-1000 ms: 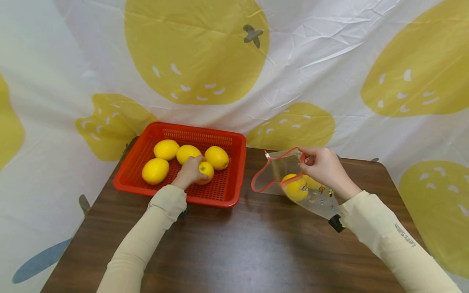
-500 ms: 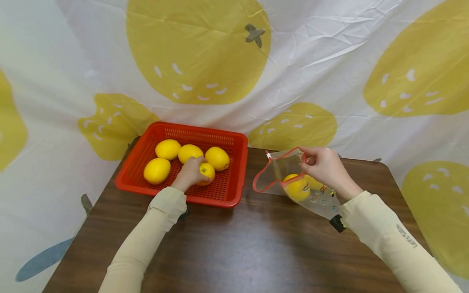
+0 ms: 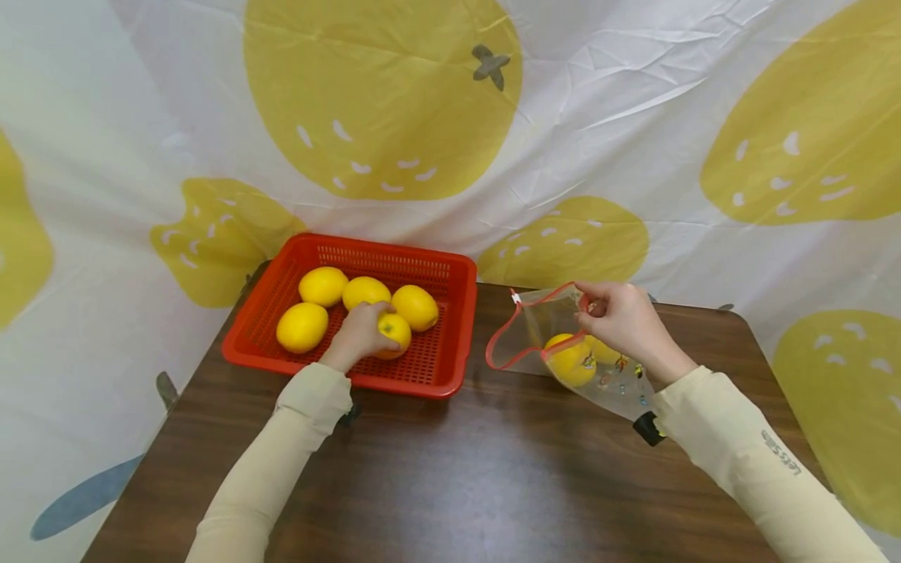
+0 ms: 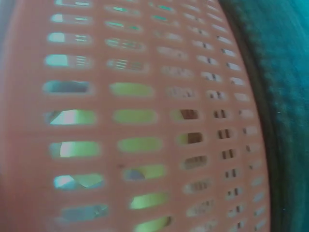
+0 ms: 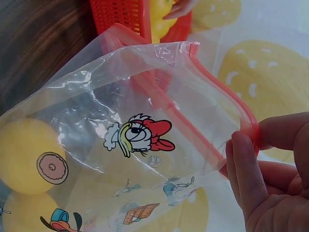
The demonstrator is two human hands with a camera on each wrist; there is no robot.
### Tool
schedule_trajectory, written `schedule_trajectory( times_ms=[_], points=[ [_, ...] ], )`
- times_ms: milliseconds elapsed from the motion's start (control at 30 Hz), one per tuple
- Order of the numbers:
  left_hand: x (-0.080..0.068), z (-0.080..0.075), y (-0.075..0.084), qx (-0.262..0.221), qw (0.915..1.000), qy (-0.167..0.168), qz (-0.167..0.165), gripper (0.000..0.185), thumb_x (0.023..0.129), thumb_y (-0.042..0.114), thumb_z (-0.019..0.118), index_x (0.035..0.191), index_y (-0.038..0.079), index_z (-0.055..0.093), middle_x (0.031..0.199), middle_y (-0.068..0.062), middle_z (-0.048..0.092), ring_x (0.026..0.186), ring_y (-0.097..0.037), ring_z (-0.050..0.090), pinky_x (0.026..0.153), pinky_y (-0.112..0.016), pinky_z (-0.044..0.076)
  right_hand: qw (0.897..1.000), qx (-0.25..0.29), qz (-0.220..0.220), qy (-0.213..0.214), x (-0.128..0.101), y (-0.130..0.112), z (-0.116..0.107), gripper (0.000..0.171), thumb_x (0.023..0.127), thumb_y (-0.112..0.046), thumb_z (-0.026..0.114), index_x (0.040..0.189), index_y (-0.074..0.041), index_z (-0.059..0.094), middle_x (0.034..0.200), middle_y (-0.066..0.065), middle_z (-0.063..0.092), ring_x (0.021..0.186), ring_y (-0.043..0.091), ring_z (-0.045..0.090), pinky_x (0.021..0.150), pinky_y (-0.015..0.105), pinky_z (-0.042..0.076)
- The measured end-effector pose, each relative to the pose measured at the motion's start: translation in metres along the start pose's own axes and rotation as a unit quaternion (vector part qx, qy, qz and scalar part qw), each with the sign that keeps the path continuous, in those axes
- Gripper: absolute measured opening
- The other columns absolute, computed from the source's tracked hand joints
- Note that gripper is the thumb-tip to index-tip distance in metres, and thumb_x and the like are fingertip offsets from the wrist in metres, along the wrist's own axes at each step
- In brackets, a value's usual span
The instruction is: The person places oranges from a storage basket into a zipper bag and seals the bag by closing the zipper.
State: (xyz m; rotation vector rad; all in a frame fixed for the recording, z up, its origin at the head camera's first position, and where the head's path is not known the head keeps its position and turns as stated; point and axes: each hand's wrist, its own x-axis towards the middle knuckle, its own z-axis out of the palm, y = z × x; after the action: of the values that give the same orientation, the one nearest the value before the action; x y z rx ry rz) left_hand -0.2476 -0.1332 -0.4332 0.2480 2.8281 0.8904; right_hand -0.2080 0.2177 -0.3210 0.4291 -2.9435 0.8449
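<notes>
In the head view my left hand (image 3: 357,335) reaches into the red basket (image 3: 456,352) and grips a yellow lemon (image 3: 396,328) at its front right. Several other lemons (image 3: 303,328) lie behind and left of it. My right hand (image 3: 629,322) pinches the red zip edge of a clear printed plastic bag (image 3: 607,397), holding its mouth spread toward the basket. Inside the bag are two lemons (image 5: 29,154), seen low at the left in the right wrist view. The basket's slotted wall (image 4: 104,133) fills most of the left wrist view, hiding the left hand there.
Basket and bag are side by side at the back of a brown wooden table (image 3: 450,477). Right behind the table hangs a white cloth (image 3: 563,117) with a yellow fruit print. A white slider (image 3: 515,298) sits on the bag's zip.
The left hand and its lemon have shifted slightly to the left inside the basket, and the lemon just behind has moved a little too. The right hand and bag hold still.
</notes>
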Motion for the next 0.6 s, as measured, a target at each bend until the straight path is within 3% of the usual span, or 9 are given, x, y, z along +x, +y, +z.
schedule_trajectory(
  times_ms=[600],
  points=[
    [-0.014,-0.019,0.020,-0.033,0.9989,0.014,0.031,0.062,0.069,0.023,0.077,0.123,0.005,0.052,0.123,-0.017,0.050,0.105,-0.030,0.047,0.088,-0.044,0.041,1.000,0.013,0.010,-0.010,-0.002,0.001,-0.001,0.046,0.079,-0.005,0.061,0.123,0.004,0.054,0.083,0.013,0.066,0.061,0.015,0.056,0.044,0.024,0.039]
  ],
)
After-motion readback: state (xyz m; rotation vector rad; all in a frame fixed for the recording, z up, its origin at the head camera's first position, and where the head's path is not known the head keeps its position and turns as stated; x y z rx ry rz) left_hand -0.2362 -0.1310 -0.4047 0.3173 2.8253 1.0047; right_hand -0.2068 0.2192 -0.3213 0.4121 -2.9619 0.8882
